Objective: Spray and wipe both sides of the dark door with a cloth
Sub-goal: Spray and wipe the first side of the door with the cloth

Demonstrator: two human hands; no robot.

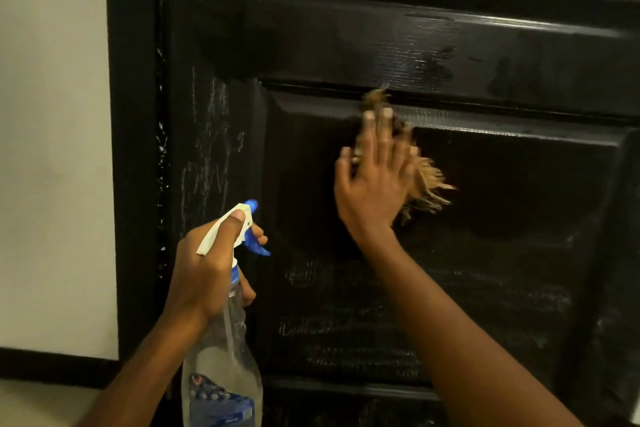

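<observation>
Fingers (pixel 379 140) of the right hand (pixel 374 184) were laid straight and flat on a frayed tan cloth (pixel 429 184), which was pressed against the upper part of a recessed panel (pixel 502 191) of the door (pixel 346 31), just below the rail (pixel 485 55). The bottle (pixel 225 367) was gripped by the left hand (pixel 204 267) at lower left, with the thumb over the sprayer's top, a finger curled at the blue trigger (pixel 256 247) and the nozzle aimed at the door.

The wiping step on this face was judged to be in hand: a wet sheen was seen on the rail, while chalky streaks (pixel 211 149) were seen on the left stile and across the panel's lower half. The next move was judged to call for the cloth to be carried down and left over those marks under flat pressure, perhaps after a fresh spray.

The panel's raised bevels were edges where the fringe could be snagged. Open room was offered below and to the right of the hand. To the left, any stroke was bounded by the frame (pixel 133 149) and the pale wall (pixel 52 149). The door's other side could not be seen.
</observation>
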